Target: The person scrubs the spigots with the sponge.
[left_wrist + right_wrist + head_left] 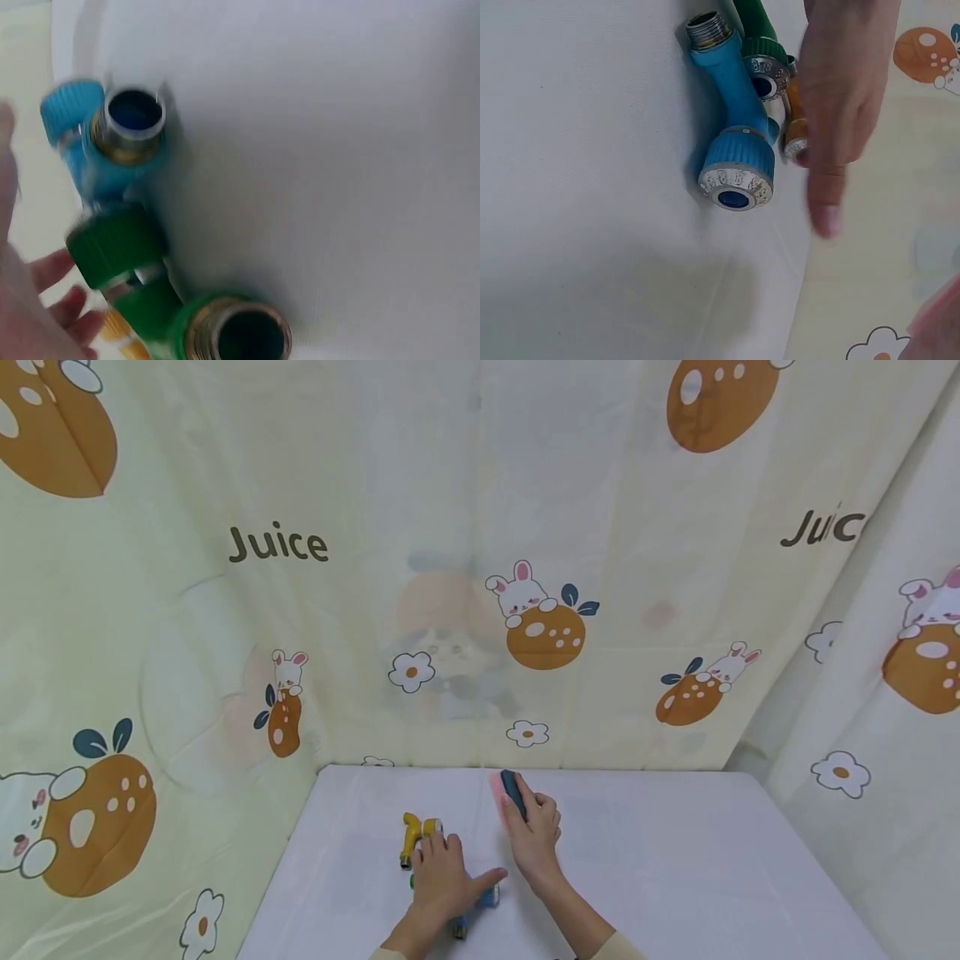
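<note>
My left hand (444,878) is over a group of plastic taps, fingers forward and thumb stretched out to the right. Beneath it lies a blue tap (741,94) with a threaded metal end. The green tap (142,304) sits beside the blue one, mostly covered by the hand in the head view; fingertips show right at its knob in the left wrist view. Farthest forward is a yellow tap (411,842), just past the fingers. My right hand (536,839) grips a dark teal block with a pink layer (513,795), perhaps a brush or sponge, held to the right of the taps.
A white-covered table (675,860) spreads out under the hands. Behind it hangs a pale curtain (435,485) printed with rabbits, oranges and flowers, and more of it hangs at both sides.
</note>
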### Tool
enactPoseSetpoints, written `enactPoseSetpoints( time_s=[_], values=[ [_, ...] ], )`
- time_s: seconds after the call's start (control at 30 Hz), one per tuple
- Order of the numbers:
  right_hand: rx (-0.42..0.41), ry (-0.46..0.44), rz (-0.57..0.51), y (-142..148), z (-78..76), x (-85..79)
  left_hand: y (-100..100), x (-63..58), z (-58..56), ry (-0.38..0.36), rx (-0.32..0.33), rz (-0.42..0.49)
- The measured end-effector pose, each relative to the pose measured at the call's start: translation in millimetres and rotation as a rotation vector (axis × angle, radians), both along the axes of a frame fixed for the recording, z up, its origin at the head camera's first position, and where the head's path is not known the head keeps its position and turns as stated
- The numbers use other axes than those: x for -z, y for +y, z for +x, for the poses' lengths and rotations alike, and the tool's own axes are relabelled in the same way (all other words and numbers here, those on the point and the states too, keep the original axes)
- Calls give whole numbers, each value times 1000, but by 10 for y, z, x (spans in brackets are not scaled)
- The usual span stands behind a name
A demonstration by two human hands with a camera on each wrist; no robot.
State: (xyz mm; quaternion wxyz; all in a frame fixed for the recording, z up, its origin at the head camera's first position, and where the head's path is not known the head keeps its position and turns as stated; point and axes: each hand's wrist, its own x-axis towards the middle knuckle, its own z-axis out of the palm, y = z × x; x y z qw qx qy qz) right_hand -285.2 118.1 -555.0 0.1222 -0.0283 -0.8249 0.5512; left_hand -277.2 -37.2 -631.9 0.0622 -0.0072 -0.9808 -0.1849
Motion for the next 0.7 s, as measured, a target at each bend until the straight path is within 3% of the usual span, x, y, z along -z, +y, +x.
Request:
enactPoseSetpoints(
  time_s=[0.17,0.3,0.43,0.7],
  values=[
    [3,-22,8,21,16,8,-156,27,-173,73,-106,99],
    [6,-27,6,51,42,17,-277,55,-272,17,-146,136],
    [0,-18,1,82,55,28,-348,78,-318,-22,-188,198],
    [-8,-28,-4,146,79,42,-377,62,-328,55,-239,263]
  ],
)
